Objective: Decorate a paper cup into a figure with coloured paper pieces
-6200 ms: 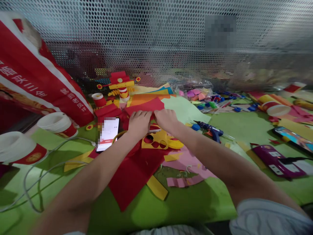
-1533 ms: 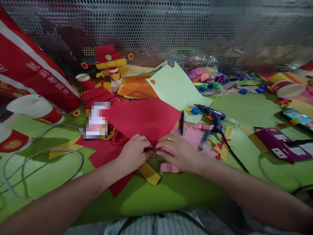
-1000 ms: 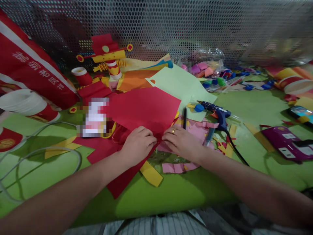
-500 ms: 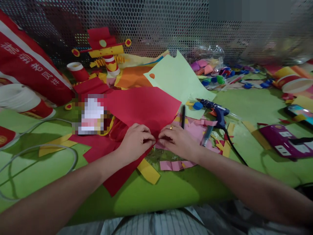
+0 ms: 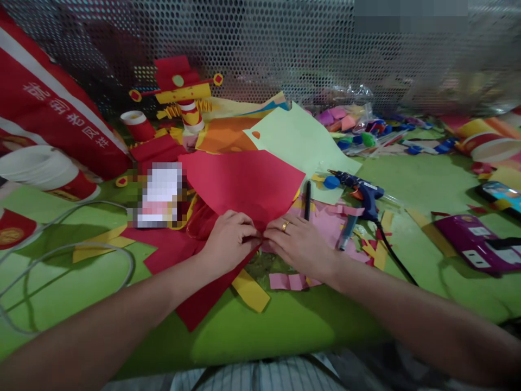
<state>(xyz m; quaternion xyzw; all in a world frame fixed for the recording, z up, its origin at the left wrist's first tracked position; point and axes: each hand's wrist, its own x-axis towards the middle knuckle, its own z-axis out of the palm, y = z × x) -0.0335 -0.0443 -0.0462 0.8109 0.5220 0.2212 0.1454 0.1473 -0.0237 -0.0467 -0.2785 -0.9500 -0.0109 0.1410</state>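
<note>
Both hands pinch the near edge of a sheet of red paper (image 5: 252, 182), their fingertips almost meeting at its bent lower corner. My left hand (image 5: 231, 239) is closed on the paper from the left. From the right, my right hand (image 5: 301, 243), with a gold ring, is closed on the same edge. The sheet slopes up and away from me. More red paper (image 5: 203, 304) lies beneath my left wrist, beside a yellow paper strip (image 5: 251, 292). A black pen (image 5: 307, 201) lies just beyond my right hand.
A blue glue gun (image 5: 364, 193) with a black cord lies at the right, near a purple power strip (image 5: 474, 239). Pale green paper (image 5: 301, 136) lies behind. At the left stand paper cups (image 5: 49, 171), a looped grey cable (image 5: 130, 260) and a paper-cup figure (image 5: 190, 117).
The whole view has shifted slightly, so things sit a little lower and to the right. My right fingers have closed in flatter against the paper's edge; both hands keep their hold.
</note>
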